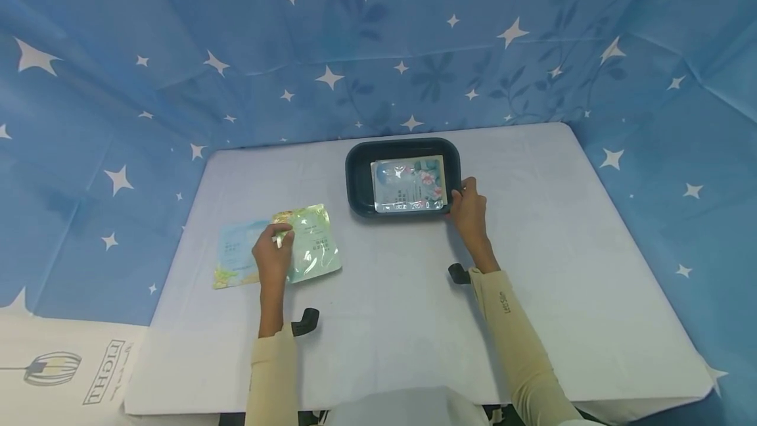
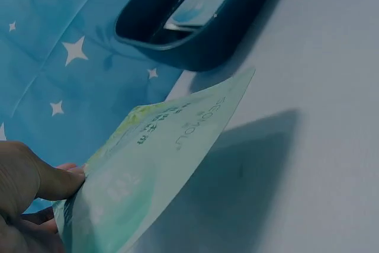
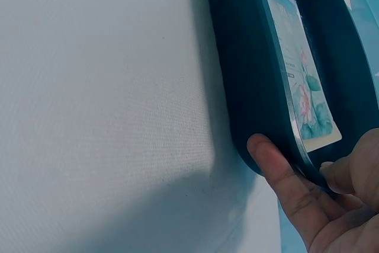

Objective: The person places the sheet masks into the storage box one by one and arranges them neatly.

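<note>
Pinched at its left edge by my left hand [image 1: 275, 252] is a green sheet-mask packet [image 1: 312, 245]. The left wrist view shows that packet [image 2: 160, 164] tilted up off the table, with a shadow below. A light blue packet [image 1: 236, 252] lies flat on the table, partly behind the left hand. My right hand [image 1: 470, 212] grips the near right corner of a dark tray [image 1: 359, 183], thumb over the rim and fingers outside, as the right wrist view shows. Inside the tray a blue packet with pink flowers [image 1: 408, 184] lies face up.
A white cloth covers the table [image 1: 384, 327]. Behind it and at both sides hangs a blue curtain with white stars [image 1: 284, 38]. At the lower left lies a white cloth [image 1: 35, 406] with a printed lamp. Both wrists carry a black camera mount [image 1: 305, 322].
</note>
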A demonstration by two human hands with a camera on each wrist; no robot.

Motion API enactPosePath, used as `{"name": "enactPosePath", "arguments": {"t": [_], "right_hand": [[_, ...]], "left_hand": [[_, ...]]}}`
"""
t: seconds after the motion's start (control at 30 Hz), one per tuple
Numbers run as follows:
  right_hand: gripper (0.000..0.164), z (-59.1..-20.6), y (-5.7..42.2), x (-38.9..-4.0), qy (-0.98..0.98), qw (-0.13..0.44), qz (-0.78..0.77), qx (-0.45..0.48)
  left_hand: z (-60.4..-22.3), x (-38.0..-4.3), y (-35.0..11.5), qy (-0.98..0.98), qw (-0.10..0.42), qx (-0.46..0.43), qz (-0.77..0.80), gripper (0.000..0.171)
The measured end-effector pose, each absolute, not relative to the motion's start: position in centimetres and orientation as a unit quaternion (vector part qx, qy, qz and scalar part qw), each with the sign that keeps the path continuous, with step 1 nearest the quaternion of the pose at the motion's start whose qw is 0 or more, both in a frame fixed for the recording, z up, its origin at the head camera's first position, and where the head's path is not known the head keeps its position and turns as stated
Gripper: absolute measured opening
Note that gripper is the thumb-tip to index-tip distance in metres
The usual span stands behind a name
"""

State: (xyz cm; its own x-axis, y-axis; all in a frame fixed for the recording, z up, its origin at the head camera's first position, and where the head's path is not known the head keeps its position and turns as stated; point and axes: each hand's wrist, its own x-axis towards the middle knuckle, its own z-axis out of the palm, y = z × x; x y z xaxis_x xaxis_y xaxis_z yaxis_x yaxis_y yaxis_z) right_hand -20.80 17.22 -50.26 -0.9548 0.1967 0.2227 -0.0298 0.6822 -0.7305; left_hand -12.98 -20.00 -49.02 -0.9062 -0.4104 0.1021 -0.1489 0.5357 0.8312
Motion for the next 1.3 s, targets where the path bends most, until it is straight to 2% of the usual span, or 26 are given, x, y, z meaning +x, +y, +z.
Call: {"name": "enactPosePath", "arguments": {"t": [0.37, 0.77, 1.1, 1.3], "right_hand": [[0.018, -50.1, 17.4, -20.8, -0.906, 0.138, 0.396, -0.051], [0.017, -50.4, 17.5, -20.8, -0.904, 0.140, 0.400, -0.049], [0.015, -50.4, 17.5, -20.5, -0.905, 0.138, 0.401, -0.042], [0.015, -50.3, 17.4, -20.5, -0.904, 0.141, 0.400, -0.046]], "left_hand": [[-48.3, -14.0, -16.6, -0.795, 0.058, 0.141, -0.588, 0.016], [-47.3, -15.2, -11.7, -0.653, -0.040, 0.123, -0.746, 0.029], [-47.0, -15.6, -8.9, -0.607, -0.041, 0.057, -0.792, 0.059], [-46.7, -15.6, -7.3, -0.579, -0.043, 0.071, -0.811, 0.067]]}}
